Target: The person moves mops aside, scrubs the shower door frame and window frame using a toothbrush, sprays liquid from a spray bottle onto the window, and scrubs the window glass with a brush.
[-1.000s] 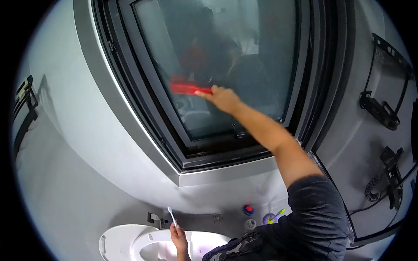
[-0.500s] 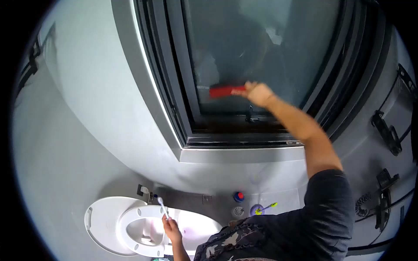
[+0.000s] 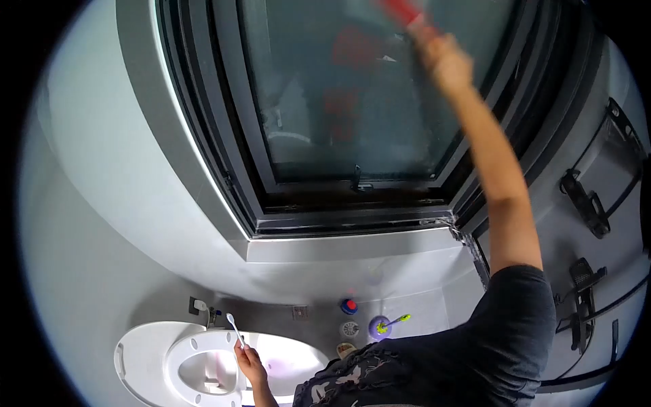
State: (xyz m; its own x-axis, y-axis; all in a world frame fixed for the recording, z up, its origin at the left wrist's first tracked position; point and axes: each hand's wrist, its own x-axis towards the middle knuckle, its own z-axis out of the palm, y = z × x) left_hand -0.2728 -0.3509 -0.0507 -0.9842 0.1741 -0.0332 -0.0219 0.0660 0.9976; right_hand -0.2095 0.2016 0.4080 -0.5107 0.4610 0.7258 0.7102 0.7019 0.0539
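My right hand (image 3: 447, 62) is raised at the top of the view, wrapped round the handle of a red tool (image 3: 401, 11), blurred by motion, in front of the window glass (image 3: 339, 102). The tool's far end is cut off by the top edge. Down at the lower left, my left hand (image 3: 249, 361) grips a thin white brush (image 3: 234, 325) with its small head pointing up. That hand is over the edge of the white toilet (image 3: 288, 356), whose lid (image 3: 146, 353) stands open at the left.
On the floor stand a blue bottle with a red cap (image 3: 349, 306), a round drain cover (image 3: 349, 330) and a purple container (image 3: 380, 328) with a green-headed brush. Black shower fittings (image 3: 586, 203) hang on the right wall. A dark window frame (image 3: 305, 220) surrounds the glass.
The red tool went from the lower left of the glass up and right with my right hand. My left hand still holds the white brush. The view shifted.
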